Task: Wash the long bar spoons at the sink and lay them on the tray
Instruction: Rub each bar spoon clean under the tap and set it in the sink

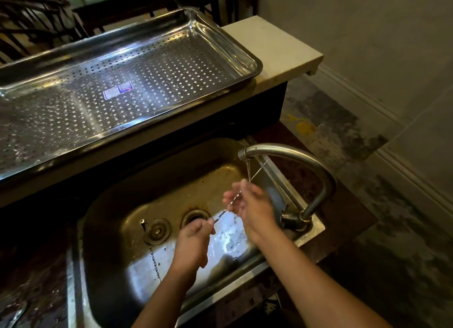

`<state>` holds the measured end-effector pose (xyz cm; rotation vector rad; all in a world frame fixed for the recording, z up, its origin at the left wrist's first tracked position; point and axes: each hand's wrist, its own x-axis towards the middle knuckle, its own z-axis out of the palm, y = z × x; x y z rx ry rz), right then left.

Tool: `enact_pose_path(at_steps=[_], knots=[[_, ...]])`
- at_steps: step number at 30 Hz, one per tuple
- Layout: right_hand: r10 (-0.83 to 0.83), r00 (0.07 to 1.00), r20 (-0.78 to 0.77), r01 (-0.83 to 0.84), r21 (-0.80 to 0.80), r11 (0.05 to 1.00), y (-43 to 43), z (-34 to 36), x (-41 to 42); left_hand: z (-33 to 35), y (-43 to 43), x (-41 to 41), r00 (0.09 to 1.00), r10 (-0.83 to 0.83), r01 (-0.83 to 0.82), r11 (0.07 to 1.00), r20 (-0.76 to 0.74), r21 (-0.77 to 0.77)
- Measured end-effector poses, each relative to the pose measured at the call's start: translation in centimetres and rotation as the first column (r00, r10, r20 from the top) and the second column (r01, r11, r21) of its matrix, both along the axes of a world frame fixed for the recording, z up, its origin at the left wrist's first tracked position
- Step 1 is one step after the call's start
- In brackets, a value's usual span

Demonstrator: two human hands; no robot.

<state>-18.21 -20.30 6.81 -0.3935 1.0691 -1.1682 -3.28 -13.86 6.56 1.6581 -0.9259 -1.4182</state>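
A long thin twisted bar spoon [221,213] slants over the steel sink [117,219], its upper end reaching under the running faucet [289,153]. My left hand [195,239] is shut on the spoon's lower end near the drain. My right hand [247,202] wraps its fingers around the spoon's middle, under the water stream. A large perforated steel tray [230,33] rests on the raised counter behind the sink, with only a sticker in it. The spoon's bowl is hidden or too blurred to make out.
A drain plug [157,231] on a chain lies in the sink left of the open drain [196,217]. A metal object [17,315] shows at the bottom left on the dark counter. A pale counter end [282,48] and the floor lie to the right.
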Motion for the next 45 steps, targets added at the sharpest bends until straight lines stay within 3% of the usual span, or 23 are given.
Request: enact_pose_path(at_steps=[3, 5, 8, 11, 14, 19, 26, 31, 33, 35, 37, 40, 42, 45], knots=[[-0.186, 0.979, 0.087, 0.188, -0.02, 0.982, -2.1, 1.0, -2.0, -0.1, 0.6, 1.4, 0.965, -0.018, 0.053, 0.991, -0.26, 0.127], [-0.197, 0.974, 0.114, 0.202, -0.032, 0.979, -2.6, 1.4, -2.6, -0.1, 0.9, 2.0, 0.946, -0.046, 0.101, 0.982, -0.32, 0.156], [-0.068, 0.995, 0.067, 0.071, -0.04, 0.997, -1.3, 1.2, -2.0, -0.5, 0.9, 1.7, 0.951, -0.067, 0.111, 0.985, -0.301, 0.13], [0.041, 0.998, -0.047, -0.045, -0.083, 0.996, 0.0, 1.0, -1.4, -1.1, 0.9, 1.3, 0.98, -0.072, 0.091, 0.991, -0.187, 0.095], [-0.035, 0.995, -0.098, 0.026, -0.092, 0.995, -0.9, 1.6, -2.1, -1.5, 1.2, 1.5, 0.993, -0.096, 0.1, 0.993, -0.062, 0.06], [-0.102, 0.994, -0.049, 0.099, -0.06, 0.993, -1.3, 2.8, -2.2, -2.0, 1.5, 2.0, 0.996, -0.085, 0.085, 0.995, -0.003, 0.053], [0.208, 0.956, -0.205, -0.222, -0.046, 0.974, 1.0, 1.8, -2.0, -2.7, 2.4, 2.7, 0.99, 0.057, -0.039, 0.99, -0.133, 0.133], [0.03, 0.983, -0.182, -0.047, -0.089, 0.995, -1.5, 3.2, -4.0, -3.2, 2.4, 3.1, 0.975, 0.175, -0.16, 0.981, -0.135, 0.113], [0.048, 0.964, -0.262, -0.082, -0.117, 0.99, -1.6, 3.1, -3.9, -3.2, 2.1, 3.4, 0.948, 0.246, -0.228, 0.968, -0.202, 0.109], [0.146, 0.887, -0.437, -0.197, -0.073, 0.978, -1.6, 3.1, -4.0, -3.1, 1.9, 3.7, 0.912, 0.325, -0.305, 0.945, -0.251, 0.117], [0.306, 0.734, -0.607, -0.362, 0.032, 0.932, -1.7, 3.3, -4.3, -3.0, 1.6, 4.4, 0.854, 0.436, -0.416, 0.9, -0.284, 0.131], [0.495, 0.302, -0.815, -0.629, 0.219, 0.746, -1.6, 4.0, -4.5, -2.6, 0.9, 5.2, 0.731, 0.605, -0.577, 0.795, -0.315, 0.189], [0.456, 0.008, -0.89, -0.742, 0.3, 0.599, -1.3, 4.1, -3.9, -2.3, 0.3, 5.5, 0.664, 0.663, -0.626, 0.746, -0.345, 0.228], [0.347, -0.252, -0.903, -0.824, 0.388, 0.412, -0.9, 3.8, -2.9, -1.8, -0.3, 5.9, 0.614, 0.678, -0.637, 0.728, -0.404, 0.253]])
